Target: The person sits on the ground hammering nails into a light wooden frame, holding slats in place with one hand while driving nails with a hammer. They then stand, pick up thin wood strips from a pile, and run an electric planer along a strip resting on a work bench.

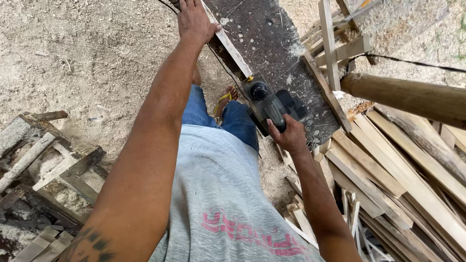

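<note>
Right hand [290, 137] is wrapped tight around the handle of one black electric planer [269, 107], fingers clamped, their tips hidden beneath the grip. The planer sits at the near end of a dark, sawdust-flecked board [272, 43], its sole concealed. One pale wooden strip [232, 44] lies along the board's left edge, its far end under the palm. Left hand [195, 20], partly cut off by the top edge, presses flat on that strip, fingers together. One sandalled foot [226, 99] shows; the other is hidden. Stacked offcuts [403, 184] right: count indeterminate.
</note>
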The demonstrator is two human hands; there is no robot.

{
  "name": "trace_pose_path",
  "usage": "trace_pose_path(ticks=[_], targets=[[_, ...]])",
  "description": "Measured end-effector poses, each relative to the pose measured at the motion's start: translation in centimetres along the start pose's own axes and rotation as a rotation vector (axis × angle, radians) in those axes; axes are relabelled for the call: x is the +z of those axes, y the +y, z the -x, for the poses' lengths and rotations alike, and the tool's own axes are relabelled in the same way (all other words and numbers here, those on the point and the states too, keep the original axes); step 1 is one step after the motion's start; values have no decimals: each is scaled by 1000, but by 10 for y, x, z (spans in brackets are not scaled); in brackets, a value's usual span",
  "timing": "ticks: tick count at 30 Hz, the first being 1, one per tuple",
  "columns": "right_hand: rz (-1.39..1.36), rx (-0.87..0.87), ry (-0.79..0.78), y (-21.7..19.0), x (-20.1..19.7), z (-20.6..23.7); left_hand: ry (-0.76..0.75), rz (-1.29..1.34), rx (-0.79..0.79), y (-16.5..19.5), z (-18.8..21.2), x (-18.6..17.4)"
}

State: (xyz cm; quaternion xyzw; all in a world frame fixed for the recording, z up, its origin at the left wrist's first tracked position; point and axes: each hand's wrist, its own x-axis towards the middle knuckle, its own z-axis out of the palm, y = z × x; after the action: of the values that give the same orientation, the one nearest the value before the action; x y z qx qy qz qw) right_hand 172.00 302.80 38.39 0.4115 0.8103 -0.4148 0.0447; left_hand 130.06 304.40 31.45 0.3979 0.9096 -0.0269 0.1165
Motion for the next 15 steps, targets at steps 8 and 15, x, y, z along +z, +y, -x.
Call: trace_pose_path(ticks=[8,15], targets=[[35,31,-34,-31,1,-32,-353,119,-78,-5,-9,-3],[42,-55,42,-70,11,-81,-379,60,-32,-11,-14,-14]])
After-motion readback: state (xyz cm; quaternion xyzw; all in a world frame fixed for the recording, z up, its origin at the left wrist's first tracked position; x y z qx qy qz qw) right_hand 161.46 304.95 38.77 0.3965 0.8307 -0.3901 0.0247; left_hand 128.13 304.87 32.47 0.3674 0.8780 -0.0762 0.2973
